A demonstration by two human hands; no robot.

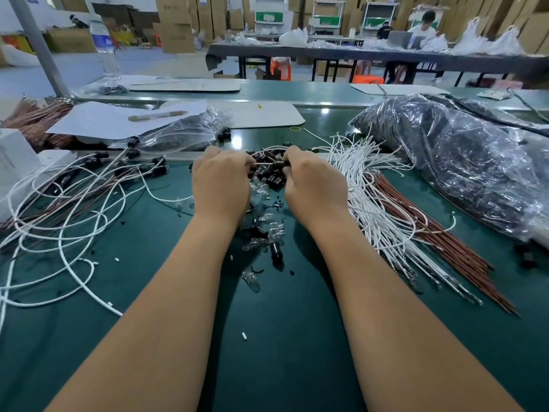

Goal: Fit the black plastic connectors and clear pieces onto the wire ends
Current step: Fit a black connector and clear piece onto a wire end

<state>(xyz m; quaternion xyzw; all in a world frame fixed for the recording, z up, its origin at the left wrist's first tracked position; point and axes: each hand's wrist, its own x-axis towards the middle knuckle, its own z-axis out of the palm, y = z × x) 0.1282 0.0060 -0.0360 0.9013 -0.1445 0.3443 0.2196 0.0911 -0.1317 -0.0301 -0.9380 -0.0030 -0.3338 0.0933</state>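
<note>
Both hands' fingertips hidden; the pinched piece (269,165) perhaps a wire.

A black plastic connector (279,165) lies level above the green mat (282,337), with a thin wire end (263,164) entering it from the left. Just beneath it, more black connectors (271,178) sit in a loose heap on the mat. Clear pieces (263,188) are strewn from that heap toward the near edge, one clear piece (251,281) lying apart. Right of the heap, white wires (377,209) and brown wires (439,236) fan out in a bundle. Left of it, finished wires with black caps (89,185) sprawl in loops.
</note>
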